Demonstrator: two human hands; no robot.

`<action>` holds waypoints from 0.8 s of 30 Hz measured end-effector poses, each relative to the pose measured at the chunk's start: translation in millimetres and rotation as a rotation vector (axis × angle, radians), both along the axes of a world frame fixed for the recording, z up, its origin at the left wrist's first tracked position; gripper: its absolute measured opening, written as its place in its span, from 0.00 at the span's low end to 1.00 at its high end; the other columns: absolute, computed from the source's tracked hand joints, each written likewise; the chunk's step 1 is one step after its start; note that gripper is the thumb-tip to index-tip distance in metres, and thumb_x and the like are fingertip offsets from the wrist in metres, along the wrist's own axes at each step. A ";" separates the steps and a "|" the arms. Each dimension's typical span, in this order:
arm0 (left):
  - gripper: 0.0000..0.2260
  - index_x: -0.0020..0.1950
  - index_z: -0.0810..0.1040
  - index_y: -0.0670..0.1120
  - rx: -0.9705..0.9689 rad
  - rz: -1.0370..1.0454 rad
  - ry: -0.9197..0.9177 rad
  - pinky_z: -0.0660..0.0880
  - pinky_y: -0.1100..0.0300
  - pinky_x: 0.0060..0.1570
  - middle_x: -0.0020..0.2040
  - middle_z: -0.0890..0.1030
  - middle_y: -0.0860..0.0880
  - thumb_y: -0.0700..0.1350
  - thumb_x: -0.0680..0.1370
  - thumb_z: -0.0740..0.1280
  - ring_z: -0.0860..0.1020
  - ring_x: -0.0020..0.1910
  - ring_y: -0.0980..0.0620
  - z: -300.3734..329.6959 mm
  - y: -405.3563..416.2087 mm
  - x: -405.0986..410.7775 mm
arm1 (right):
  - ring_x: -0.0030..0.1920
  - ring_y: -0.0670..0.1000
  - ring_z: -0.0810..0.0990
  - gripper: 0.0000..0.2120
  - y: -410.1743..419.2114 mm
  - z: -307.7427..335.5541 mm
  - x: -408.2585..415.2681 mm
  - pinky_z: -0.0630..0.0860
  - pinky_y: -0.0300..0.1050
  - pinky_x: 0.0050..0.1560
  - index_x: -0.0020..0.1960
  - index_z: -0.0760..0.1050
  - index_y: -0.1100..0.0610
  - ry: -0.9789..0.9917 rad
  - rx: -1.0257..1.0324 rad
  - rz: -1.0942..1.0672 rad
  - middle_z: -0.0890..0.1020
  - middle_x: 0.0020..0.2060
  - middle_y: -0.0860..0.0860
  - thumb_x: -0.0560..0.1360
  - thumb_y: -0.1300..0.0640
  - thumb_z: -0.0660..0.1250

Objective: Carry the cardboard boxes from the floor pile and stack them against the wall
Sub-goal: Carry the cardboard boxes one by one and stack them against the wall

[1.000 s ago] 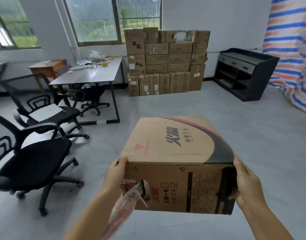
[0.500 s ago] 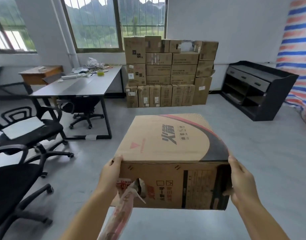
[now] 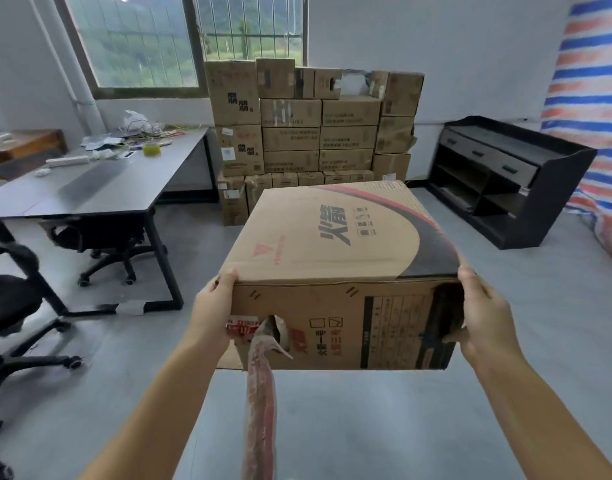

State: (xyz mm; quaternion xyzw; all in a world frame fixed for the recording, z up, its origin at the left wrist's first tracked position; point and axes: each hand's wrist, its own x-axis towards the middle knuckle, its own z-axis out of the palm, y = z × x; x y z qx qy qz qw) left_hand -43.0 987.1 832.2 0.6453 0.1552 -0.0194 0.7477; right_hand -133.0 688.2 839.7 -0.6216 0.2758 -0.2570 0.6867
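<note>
I carry a large cardboard box [image 3: 335, 244] with a black and red curved print on its top, held in the air in front of me. My left hand [image 3: 212, 308] grips its near left corner and my right hand [image 3: 484, 313] grips its near right corner. A loose strip of reddish tape [image 3: 261, 403] hangs down from the box's front face. Straight ahead, a stack of cardboard boxes [image 3: 311, 129] stands against the wall under the window, several rows high.
A dark desk [image 3: 90, 192] with clutter stands at the left, with black office chairs [image 3: 6, 306] beside and under it. A black low cabinet [image 3: 505, 178] stands at the right wall, next to a striped tarpaulin [image 3: 595, 109]. Grey floor lies between me and the stack.
I have walked closer to the stacked boxes, which now look larger and nearer. The chairs have slid off to the left. Both hands keep the same hold on the box.
</note>
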 end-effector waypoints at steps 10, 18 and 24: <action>0.08 0.43 0.78 0.54 -0.013 -0.115 -0.128 0.80 0.47 0.41 0.32 0.82 0.55 0.52 0.79 0.62 0.80 0.37 0.51 59.3 -92.2 253.2 | 0.38 0.46 0.79 0.15 -81.3 53.4 221.4 0.80 0.64 0.45 0.35 0.80 0.41 -0.046 -0.023 -0.112 0.81 0.32 0.41 0.76 0.40 0.61; 0.06 0.45 0.79 0.54 -0.046 -0.089 -0.205 0.80 0.47 0.39 0.32 0.82 0.55 0.53 0.77 0.63 0.81 0.35 0.52 78.0 -185.4 436.5 | 0.30 0.39 0.80 0.13 -178.6 72.5 405.0 0.80 0.53 0.35 0.40 0.80 0.43 -0.123 -0.027 -0.090 0.80 0.27 0.39 0.75 0.38 0.62; 0.06 0.46 0.79 0.55 -0.069 -0.025 -0.264 0.80 0.48 0.40 0.37 0.83 0.53 0.53 0.78 0.63 0.82 0.39 0.50 93.9 -268.0 570.5 | 0.30 0.36 0.80 0.09 -269.6 100.5 553.4 0.78 0.45 0.26 0.52 0.80 0.37 -0.215 -0.052 -0.034 0.82 0.30 0.37 0.76 0.39 0.62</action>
